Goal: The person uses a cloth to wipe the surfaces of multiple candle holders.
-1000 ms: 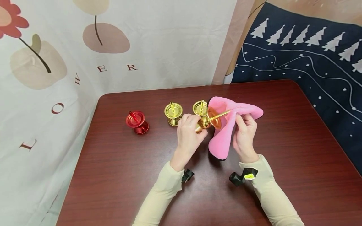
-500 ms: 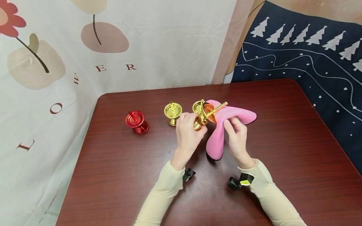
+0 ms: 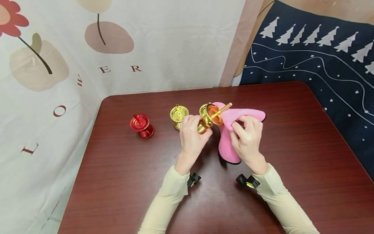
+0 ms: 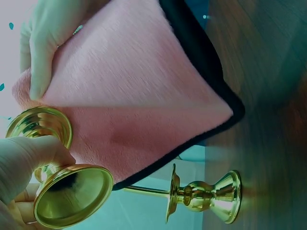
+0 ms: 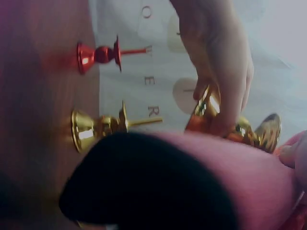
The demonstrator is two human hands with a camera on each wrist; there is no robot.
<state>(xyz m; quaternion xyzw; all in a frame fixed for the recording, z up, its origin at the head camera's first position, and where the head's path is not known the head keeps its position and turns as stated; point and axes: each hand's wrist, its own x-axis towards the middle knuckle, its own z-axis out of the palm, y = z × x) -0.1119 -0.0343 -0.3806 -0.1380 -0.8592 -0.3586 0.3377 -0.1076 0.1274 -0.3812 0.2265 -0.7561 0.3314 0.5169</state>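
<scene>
In the head view my left hand (image 3: 193,135) grips a gold candle holder (image 3: 205,123) by its lower part. The holder is tilted, its dish and spike pointing up and to the right. My right hand (image 3: 248,138) pinches a pink cloth (image 3: 229,149) with a dark edge, right beside the dish. In the left wrist view, the thumb lies round the holder's stem and the hollow base (image 4: 74,196) faces the camera. The cloth (image 4: 139,72) hangs behind the holder there. Whether the cloth touches the dish is hard to tell.
A red candle holder (image 3: 142,126) stands upright at the left of the dark wooden table (image 3: 122,182). One gold candle holder (image 3: 179,114) stands just beyond my left hand. Another gold one (image 3: 203,109) is partly hidden behind the held holder. Printed curtains (image 3: 175,42) hang behind the table.
My right hand first moved left with the cloth, then slightly right, its fingers bunching the cloth closer to the dish. The held holder shifted a little left.
</scene>
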